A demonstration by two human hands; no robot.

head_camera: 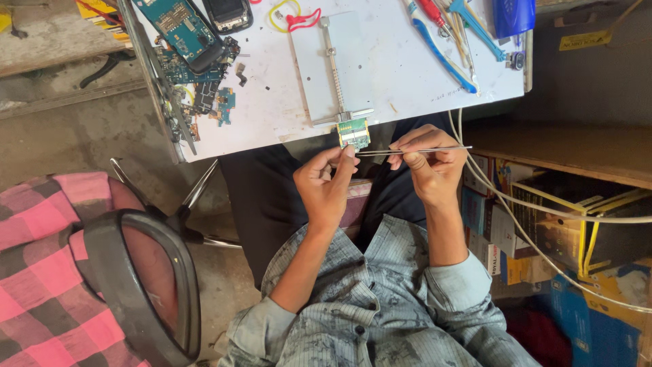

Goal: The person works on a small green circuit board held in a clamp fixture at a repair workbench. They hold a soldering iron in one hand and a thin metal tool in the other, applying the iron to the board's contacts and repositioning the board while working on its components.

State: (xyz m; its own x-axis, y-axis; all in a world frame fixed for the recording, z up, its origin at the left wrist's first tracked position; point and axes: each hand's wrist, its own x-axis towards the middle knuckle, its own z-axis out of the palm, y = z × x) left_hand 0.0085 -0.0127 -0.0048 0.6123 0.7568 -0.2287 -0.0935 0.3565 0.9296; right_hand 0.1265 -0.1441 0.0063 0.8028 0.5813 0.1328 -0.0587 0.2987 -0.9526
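Left hand [326,183] grip pinching small green board [354,132], right hand [429,163] closed on tweezers [407,150], white table [407,75] edge w/ tools behind

Both hands raised together, left hand [327,182] fingers pinched, right hand [428,162] curled closed, forearms bent inward.
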